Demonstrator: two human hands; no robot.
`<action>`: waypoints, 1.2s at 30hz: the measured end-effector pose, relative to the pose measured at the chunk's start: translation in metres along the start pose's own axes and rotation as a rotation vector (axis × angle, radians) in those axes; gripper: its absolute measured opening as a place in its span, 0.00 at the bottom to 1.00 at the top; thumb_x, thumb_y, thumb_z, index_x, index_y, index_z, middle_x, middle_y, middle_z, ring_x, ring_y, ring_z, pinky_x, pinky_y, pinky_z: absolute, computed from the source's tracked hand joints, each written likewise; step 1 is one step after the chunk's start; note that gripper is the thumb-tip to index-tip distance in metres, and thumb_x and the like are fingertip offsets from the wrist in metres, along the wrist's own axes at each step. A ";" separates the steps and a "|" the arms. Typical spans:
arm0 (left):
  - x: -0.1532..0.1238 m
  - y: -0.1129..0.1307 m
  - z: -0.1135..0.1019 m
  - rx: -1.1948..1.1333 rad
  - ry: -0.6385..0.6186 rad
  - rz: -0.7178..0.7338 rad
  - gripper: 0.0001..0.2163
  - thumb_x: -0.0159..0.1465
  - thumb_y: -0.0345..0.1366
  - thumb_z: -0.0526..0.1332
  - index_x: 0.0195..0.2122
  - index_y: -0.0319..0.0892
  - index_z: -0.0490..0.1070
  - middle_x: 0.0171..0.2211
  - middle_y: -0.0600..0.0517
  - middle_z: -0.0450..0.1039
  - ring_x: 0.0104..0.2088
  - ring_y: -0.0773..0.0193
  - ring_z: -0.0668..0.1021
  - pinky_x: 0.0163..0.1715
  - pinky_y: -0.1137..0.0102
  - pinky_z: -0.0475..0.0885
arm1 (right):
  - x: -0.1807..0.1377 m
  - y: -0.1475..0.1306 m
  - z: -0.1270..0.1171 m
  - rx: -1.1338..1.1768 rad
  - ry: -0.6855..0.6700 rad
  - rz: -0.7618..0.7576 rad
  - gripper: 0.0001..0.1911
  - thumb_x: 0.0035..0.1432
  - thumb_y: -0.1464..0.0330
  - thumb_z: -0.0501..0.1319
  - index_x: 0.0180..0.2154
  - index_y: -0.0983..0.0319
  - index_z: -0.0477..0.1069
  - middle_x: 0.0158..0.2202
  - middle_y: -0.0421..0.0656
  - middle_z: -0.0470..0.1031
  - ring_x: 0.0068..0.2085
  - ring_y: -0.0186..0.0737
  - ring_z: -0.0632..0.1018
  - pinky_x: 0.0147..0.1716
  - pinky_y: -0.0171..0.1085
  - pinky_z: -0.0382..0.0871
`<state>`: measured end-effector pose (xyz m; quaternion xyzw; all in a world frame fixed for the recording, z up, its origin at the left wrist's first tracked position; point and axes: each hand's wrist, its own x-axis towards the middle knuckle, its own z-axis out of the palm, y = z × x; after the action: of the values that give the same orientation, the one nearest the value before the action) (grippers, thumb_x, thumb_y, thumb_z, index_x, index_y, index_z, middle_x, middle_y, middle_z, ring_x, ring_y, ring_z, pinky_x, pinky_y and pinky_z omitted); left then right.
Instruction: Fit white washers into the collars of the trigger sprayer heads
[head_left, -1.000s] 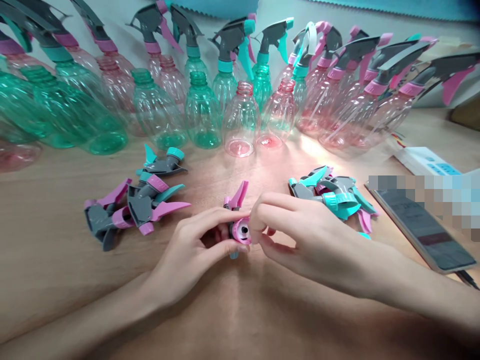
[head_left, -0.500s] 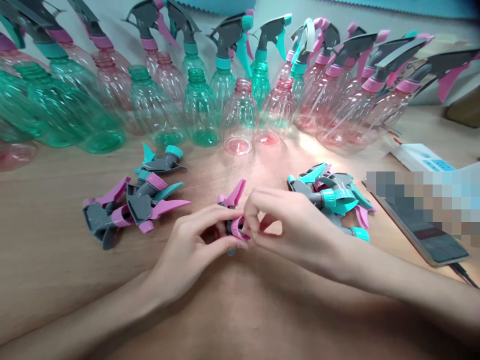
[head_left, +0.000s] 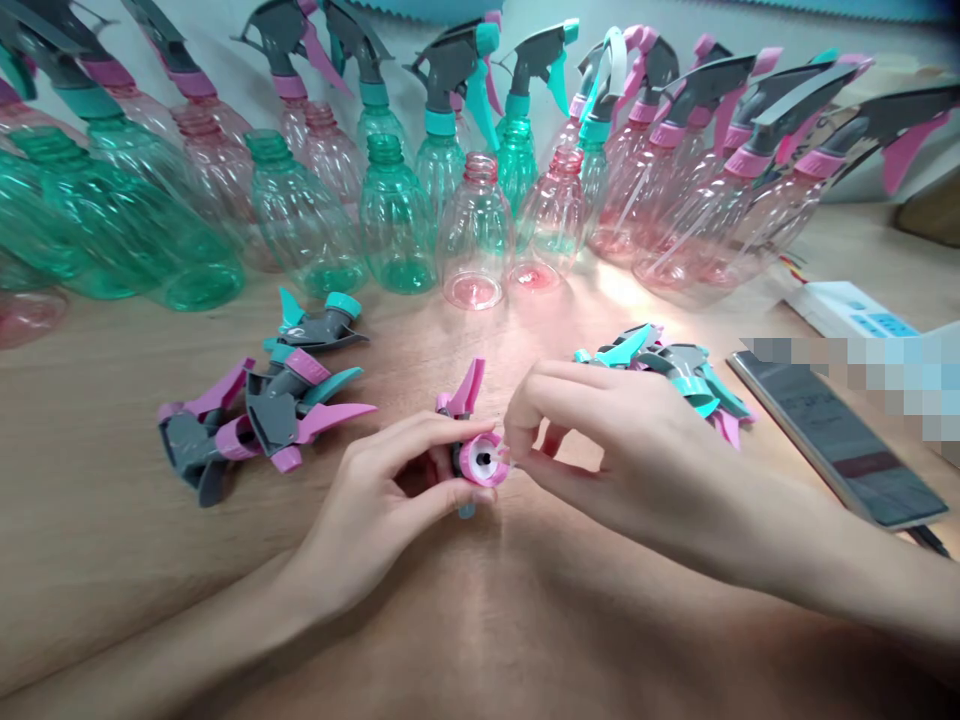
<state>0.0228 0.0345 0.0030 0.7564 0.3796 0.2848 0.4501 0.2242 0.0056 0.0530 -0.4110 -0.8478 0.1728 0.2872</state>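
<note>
- Trigger sprayer head (head_left: pixel 476 474) in pink and grey is resting in the left hand (head_left: pixel 375 490), above the middle of the wooden tabletop (head_left: pixel 480 630); its open pink collar is facing the camera, showing a white ring with a dark centre.
- Left thumb and index finger are pinching the collar from its near and far sides, while the remaining fingers are curling behind, partly hidden.
- Right hand (head_left: pixel 637 465) is hovering just beside the collar, its fingertips bunching close together; I cannot tell whether they are pinching anything.
- Pink-and-teal sprayer heads (head_left: pixel 271 420) are lying in a pile to the left, and more sprayer heads (head_left: pixel 686 362) are lying beyond the right hand.
- Uncapped pink bottle (head_left: pixel 478 235) and uncapped green bottle (head_left: pixel 397 225) are standing upright beyond the hands.
- Smartphone (head_left: pixel 832 430) is lying near the right forearm.
</note>
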 end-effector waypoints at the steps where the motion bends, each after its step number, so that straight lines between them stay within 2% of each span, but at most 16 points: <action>1: 0.000 0.000 0.000 0.004 -0.002 -0.002 0.13 0.58 0.29 0.64 0.44 0.46 0.75 0.32 0.57 0.73 0.29 0.67 0.72 0.28 0.73 0.65 | 0.000 0.001 0.002 0.007 -0.005 -0.006 0.10 0.54 0.81 0.59 0.30 0.62 0.62 0.30 0.33 0.65 0.30 0.24 0.66 0.29 0.26 0.58; 9: -0.003 -0.001 0.000 0.018 -0.006 0.019 0.16 0.57 0.29 0.66 0.47 0.47 0.73 0.35 0.57 0.74 0.29 0.69 0.73 0.29 0.73 0.66 | -0.003 0.004 0.011 0.039 -0.041 -0.029 0.08 0.55 0.79 0.60 0.33 0.63 0.64 0.33 0.34 0.69 0.33 0.25 0.69 0.32 0.26 0.59; 13: -0.005 -0.003 -0.001 0.065 0.011 0.048 0.16 0.58 0.27 0.65 0.47 0.48 0.73 0.34 0.57 0.74 0.31 0.68 0.74 0.30 0.74 0.67 | -0.006 0.000 0.010 -0.009 -0.129 -0.051 0.04 0.59 0.77 0.57 0.36 0.63 0.66 0.36 0.40 0.70 0.36 0.32 0.70 0.33 0.31 0.60; 16: -0.006 -0.002 -0.001 0.111 0.024 0.090 0.16 0.58 0.28 0.65 0.48 0.47 0.73 0.34 0.57 0.74 0.31 0.68 0.74 0.30 0.74 0.67 | -0.006 -0.001 0.008 0.010 -0.166 -0.066 0.04 0.61 0.76 0.55 0.37 0.64 0.67 0.38 0.41 0.70 0.37 0.33 0.70 0.34 0.32 0.62; 19: -0.006 0.001 -0.001 0.131 0.007 0.127 0.13 0.58 0.28 0.65 0.45 0.46 0.74 0.34 0.57 0.75 0.29 0.69 0.73 0.29 0.75 0.67 | -0.003 -0.001 0.006 0.071 -0.134 -0.033 0.04 0.60 0.76 0.57 0.35 0.63 0.68 0.36 0.38 0.71 0.35 0.29 0.70 0.34 0.29 0.62; 23: -0.006 0.005 -0.001 0.118 -0.016 0.158 0.08 0.58 0.31 0.66 0.39 0.45 0.76 0.35 0.56 0.76 0.32 0.68 0.75 0.32 0.74 0.69 | 0.000 0.001 0.002 0.151 -0.116 0.019 0.07 0.56 0.79 0.60 0.32 0.62 0.69 0.33 0.33 0.73 0.33 0.26 0.72 0.33 0.27 0.61; 27: -0.005 0.004 -0.001 0.112 -0.034 0.150 0.10 0.58 0.33 0.66 0.42 0.46 0.75 0.35 0.55 0.76 0.31 0.67 0.75 0.30 0.74 0.69 | 0.001 0.001 0.002 0.205 -0.138 0.043 0.07 0.56 0.79 0.60 0.32 0.62 0.69 0.34 0.34 0.74 0.34 0.27 0.73 0.34 0.28 0.62; 30: -0.006 0.003 -0.001 0.122 -0.024 0.145 0.06 0.59 0.31 0.65 0.37 0.44 0.76 0.34 0.55 0.75 0.31 0.67 0.74 0.30 0.74 0.69 | -0.001 0.001 0.006 0.193 -0.126 0.018 0.08 0.55 0.81 0.58 0.31 0.62 0.67 0.34 0.35 0.72 0.36 0.28 0.72 0.35 0.28 0.62; 33: -0.006 0.002 -0.001 0.138 -0.004 0.140 0.03 0.59 0.27 0.63 0.30 0.42 0.75 0.34 0.55 0.74 0.29 0.69 0.73 0.29 0.76 0.67 | -0.004 -0.001 0.015 0.133 -0.105 0.018 0.09 0.55 0.81 0.56 0.31 0.61 0.65 0.34 0.37 0.68 0.34 0.29 0.70 0.31 0.28 0.61; 36: -0.007 0.002 -0.001 0.169 0.032 0.129 0.04 0.59 0.26 0.62 0.31 0.41 0.74 0.33 0.55 0.73 0.28 0.70 0.71 0.26 0.76 0.66 | -0.006 -0.002 0.025 0.071 -0.057 0.028 0.08 0.55 0.80 0.54 0.31 0.61 0.64 0.33 0.38 0.66 0.33 0.31 0.68 0.30 0.31 0.61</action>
<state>0.0187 0.0284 0.0047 0.8100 0.3599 0.2921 0.3593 0.2098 -0.0021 0.0327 -0.4072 -0.8431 0.2186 0.2750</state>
